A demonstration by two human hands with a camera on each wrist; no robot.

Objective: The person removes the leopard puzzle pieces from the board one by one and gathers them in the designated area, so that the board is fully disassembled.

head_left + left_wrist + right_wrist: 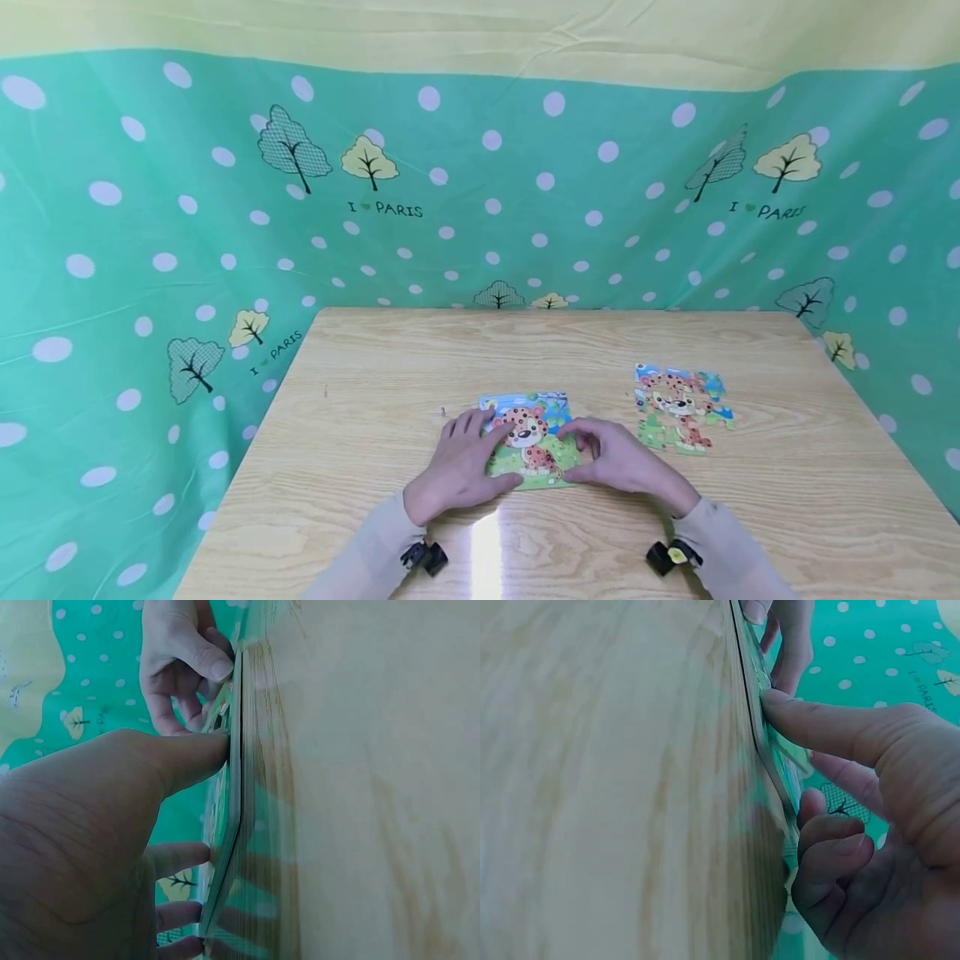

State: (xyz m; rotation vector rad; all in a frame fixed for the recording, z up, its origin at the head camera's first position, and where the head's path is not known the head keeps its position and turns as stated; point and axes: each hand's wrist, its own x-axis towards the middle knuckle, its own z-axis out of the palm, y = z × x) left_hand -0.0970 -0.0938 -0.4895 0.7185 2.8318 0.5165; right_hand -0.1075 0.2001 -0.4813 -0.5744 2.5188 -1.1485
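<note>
A flat leopard picture puzzle board lies on the table in front of me. My left hand rests across its left side, fingers spread and fairly straight; in the left wrist view the thumb touches the board near its front edge. At the right side, my right hand bends over the board. Its thumb and index finger pinch a thin puzzle piece, which tilts up from the board in the right wrist view. The other right fingers curl in towards the palm.
To the right lies a second leopard picture, made of several interlocking pieces with an uneven outline and gaps. The wooden table carries both. Behind it hangs a green dotted curtain. A dark strap camera sits on the right wrist.
</note>
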